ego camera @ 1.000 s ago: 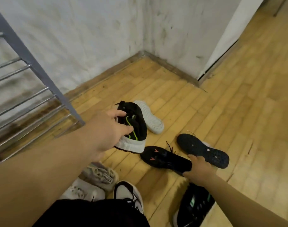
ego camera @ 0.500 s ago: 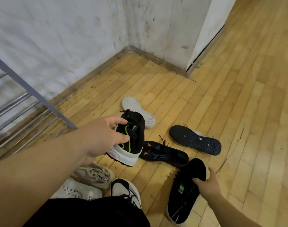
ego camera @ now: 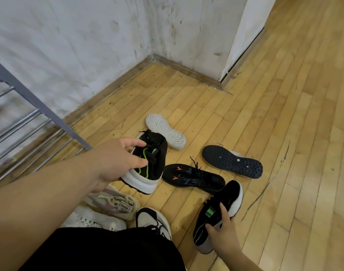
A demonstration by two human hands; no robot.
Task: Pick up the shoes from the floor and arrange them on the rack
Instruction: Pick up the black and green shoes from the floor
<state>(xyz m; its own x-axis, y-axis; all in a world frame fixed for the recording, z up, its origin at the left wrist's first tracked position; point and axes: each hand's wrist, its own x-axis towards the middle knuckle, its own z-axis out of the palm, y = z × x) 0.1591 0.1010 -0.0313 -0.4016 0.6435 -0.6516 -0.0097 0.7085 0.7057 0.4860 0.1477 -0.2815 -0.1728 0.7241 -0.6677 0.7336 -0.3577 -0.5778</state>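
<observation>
Ok, early days on this one. My left hand [ego camera: 116, 159] has got the black knit shoe w/ green stripe [ego camera: 147, 165], fingers wrapped round the collar, thumb inside the opening, heel and white sole hanging toward the floor [ego camera: 284, 133]. Looks lifted, though I can't be sure the sole is clear of the boards. My right hand [ego camera: 224, 233] is on the black shoe w/ green tongue tag [ego camera: 218, 210], fingers spread over the laces and side, closing on it; the shoe looks to be lying on the floor, so I'd call that a grip forming, not a lift.

The rack [ego camera: 30, 106] sits at the left, grey frame and metal bars. The part I can see carries no shoes, so by my read nothing's placed yet.

Left to do: pretty much everything. White-soled shoe flipped sole-up [ego camera: 165, 132] nearest the corner. Dark studded-sole shoe [ego camera: 231, 161], also upside down. Black shoe w/ orange marks [ego camera: 192, 178] between them and my hands. Near my lap: beige knit shoe [ego camera: 116, 202], white shoe [ego camera: 92, 220], black-and-white trainer [ego camera: 153, 222], partly hidden by my dark clothing.

Writing: the beige one has a heel tab, reads approx "CAPAO", small line under it too tiny to read. Blue lettering on the orange-mark shoe: can't make out. Green tag on the right-hand shoe: no legible text.
</observation>
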